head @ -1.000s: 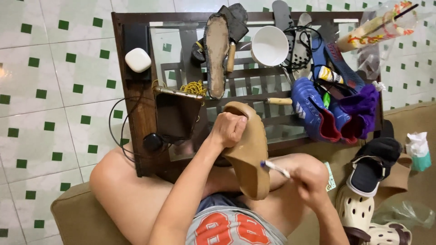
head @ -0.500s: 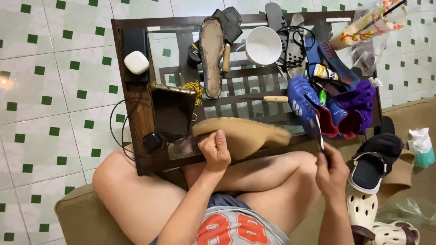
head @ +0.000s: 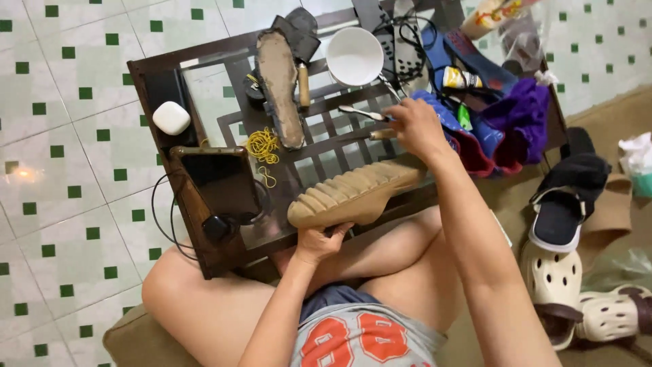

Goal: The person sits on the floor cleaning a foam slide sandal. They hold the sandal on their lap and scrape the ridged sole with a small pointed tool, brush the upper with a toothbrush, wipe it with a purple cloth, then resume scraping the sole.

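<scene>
My left hand [head: 322, 242] grips a tan shoe [head: 353, 194] from below and holds it level over the near edge of the dark wooden table [head: 153, 68], with the ridged sole facing up. My right hand [head: 415, 126] reaches over the table and is shut on a thin white-tipped tool [head: 361, 112] that points left, just below a white bowl [head: 354, 56]. A wooden-handled tool [head: 382, 134] lies on the slats under that hand.
On the table are a worn insole [head: 280, 88], yellow rubber bands [head: 261, 145], a phone [head: 221, 180], a white case [head: 171, 117], a glue tube [head: 462, 78], blue shoes [head: 468, 139] and purple cloth [head: 519, 109]. A black sandal [head: 564, 204] and white clogs [head: 553, 285] lie at right.
The tan shoe has turned from upright in my lap to lying level with its sole up. My right hand has risen from my lap to the table near the bowl.
</scene>
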